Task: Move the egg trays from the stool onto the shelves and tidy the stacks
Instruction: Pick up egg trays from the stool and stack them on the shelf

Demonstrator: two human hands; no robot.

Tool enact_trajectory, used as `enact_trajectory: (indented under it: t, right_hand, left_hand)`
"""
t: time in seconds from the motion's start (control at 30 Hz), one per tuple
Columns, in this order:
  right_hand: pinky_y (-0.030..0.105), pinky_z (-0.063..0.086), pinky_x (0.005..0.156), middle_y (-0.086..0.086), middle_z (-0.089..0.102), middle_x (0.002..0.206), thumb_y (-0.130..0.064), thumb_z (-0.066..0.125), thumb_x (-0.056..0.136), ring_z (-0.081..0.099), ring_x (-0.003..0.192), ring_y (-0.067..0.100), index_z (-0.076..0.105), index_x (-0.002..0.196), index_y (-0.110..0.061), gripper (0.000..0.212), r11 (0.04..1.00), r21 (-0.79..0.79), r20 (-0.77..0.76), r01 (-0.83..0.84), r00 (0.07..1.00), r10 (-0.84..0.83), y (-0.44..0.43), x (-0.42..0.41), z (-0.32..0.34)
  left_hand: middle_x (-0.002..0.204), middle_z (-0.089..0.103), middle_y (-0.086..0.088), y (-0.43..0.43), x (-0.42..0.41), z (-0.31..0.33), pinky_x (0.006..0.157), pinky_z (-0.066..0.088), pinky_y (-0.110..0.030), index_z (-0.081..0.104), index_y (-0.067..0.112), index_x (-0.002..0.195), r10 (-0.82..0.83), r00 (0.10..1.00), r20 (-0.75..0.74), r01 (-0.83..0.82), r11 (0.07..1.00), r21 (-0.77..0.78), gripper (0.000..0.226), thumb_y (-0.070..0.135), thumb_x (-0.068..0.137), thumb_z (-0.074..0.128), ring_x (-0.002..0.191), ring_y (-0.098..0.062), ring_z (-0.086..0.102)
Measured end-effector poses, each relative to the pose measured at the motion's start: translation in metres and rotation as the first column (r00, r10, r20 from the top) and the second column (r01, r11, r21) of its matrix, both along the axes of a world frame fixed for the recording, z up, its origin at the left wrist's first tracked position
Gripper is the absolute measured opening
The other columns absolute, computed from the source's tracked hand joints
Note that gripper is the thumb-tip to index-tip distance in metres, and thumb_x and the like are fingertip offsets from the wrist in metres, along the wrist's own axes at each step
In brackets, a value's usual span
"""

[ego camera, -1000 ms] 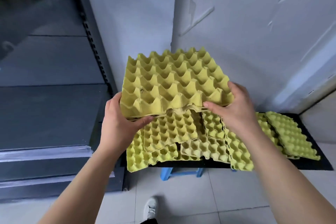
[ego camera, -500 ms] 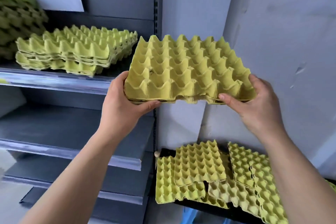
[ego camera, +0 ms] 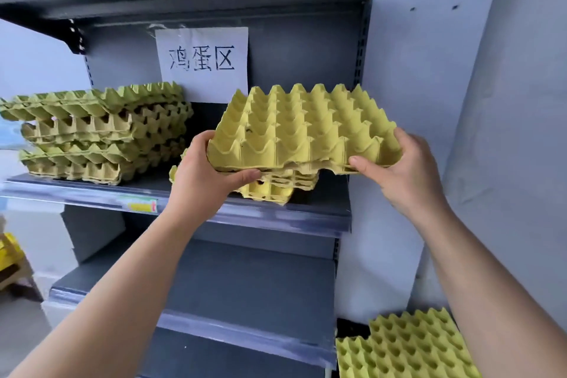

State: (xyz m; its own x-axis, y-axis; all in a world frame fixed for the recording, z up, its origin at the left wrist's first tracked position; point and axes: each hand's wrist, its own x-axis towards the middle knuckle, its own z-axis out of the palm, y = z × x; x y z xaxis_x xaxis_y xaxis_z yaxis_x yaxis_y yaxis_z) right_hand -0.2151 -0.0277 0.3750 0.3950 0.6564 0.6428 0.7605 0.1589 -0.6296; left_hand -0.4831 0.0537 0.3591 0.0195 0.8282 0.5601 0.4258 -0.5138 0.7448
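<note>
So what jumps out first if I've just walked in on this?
A yellow moulded-pulp egg tray held level in both hands, left hand and right hand, just above a short pile of matching trays on the grey metal shelf. Behind hangs a white paper sign with handwritten characters, and left stands a taller, uneven tray stack.

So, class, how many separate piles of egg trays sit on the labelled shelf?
2: a tall pile at the left, and a low pile on the right under the held trays, partly hidden.
</note>
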Motion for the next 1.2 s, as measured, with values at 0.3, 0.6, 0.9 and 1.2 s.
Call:
enact_trajectory:
  t: [0.3,0.6,0.9,1.2]
  right_hand:
    - [0.021,0.026,0.09,0.007,0.035,0.142,-0.047,0.072,0.077,0.037,0.129,0.02,0.032,0.144,-0.011,0.086,0.991,-0.136,0.012,-0.007,1.0,0.009,0.081,-0.067,0.009]
    - [0.03,0.037,0.097,0.006,0.038,0.141,-0.057,0.068,0.075,0.042,0.125,0.02,0.032,0.146,-0.013,0.091,0.985,-0.159,0.077,0.062,0.996,-0.05,0.124,-0.085,-0.003]
    - [0.032,0.04,0.094,0.009,0.04,0.139,-0.06,0.066,0.075,0.047,0.121,0.022,0.034,0.145,-0.012,0.09,0.976,-0.165,0.12,0.14,0.985,-0.121,0.135,-0.101,-0.002]
    - [0.031,0.037,0.096,0.01,0.04,0.141,-0.055,0.064,0.08,0.044,0.125,0.022,0.037,0.143,-0.018,0.079,0.966,-0.171,0.131,0.196,0.976,-0.174,0.132,-0.115,-0.005]
  left_hand:
    - [0.111,0.058,0.012,0.087,-0.064,0.006,0.083,0.042,-0.026,0.037,0.024,0.141,-0.026,0.999,-0.026,0.024,0.996,-0.091,0.092,0.044,0.064,0.085,0.1,-0.009,0.057]
    - [0.106,0.058,0.015,0.139,-0.084,-0.004,0.082,0.044,-0.02,0.036,0.022,0.143,-0.075,0.997,-0.009,0.073,0.99,-0.119,0.091,0.04,0.067,0.082,0.094,-0.005,0.06]
    - [0.111,0.064,0.007,0.17,-0.093,-0.009,0.082,0.053,-0.033,0.038,0.028,0.139,-0.162,0.985,0.058,0.169,0.976,-0.136,0.084,0.038,0.068,0.082,0.101,-0.022,0.063]
    - [0.115,0.056,0.011,0.176,-0.1,-0.016,0.088,0.045,-0.026,0.036,0.021,0.139,-0.168,0.984,-0.066,0.159,0.98,-0.12,0.084,0.046,0.071,0.079,0.108,-0.012,0.056]
